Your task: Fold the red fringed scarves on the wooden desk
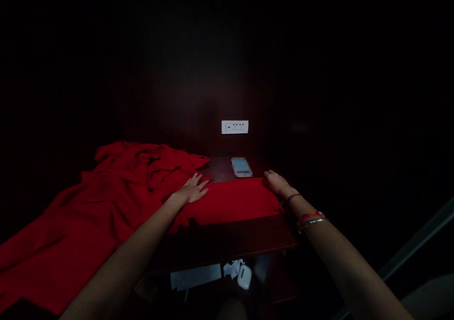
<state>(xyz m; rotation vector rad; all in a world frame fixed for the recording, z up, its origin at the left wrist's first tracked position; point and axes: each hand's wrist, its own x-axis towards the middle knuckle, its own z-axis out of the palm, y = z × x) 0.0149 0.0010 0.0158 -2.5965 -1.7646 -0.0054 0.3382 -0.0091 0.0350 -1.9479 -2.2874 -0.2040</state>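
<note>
A red scarf (pixel 234 199) with fringed ends lies on a dark wooden table. Its right part is spread flat as a smooth strip, while the rest sits in loose folds on the left and drapes toward me. My left hand (pixel 193 189) presses palm down on the cloth, fingers spread. At the far right corner of the strip, my right hand (pixel 277 184) has its fingers curled over the scarf's edge; the fingertips are partly hidden.
Behind the scarf lies a flat light-blue object (pixel 241 167), blurred out. A white socket panel (pixel 234 127) is on the dark wall. Below the tabletop edge (pixel 234 244) are papers (pixel 196 276) and a small white case (pixel 244 277). The surroundings are very dark.
</note>
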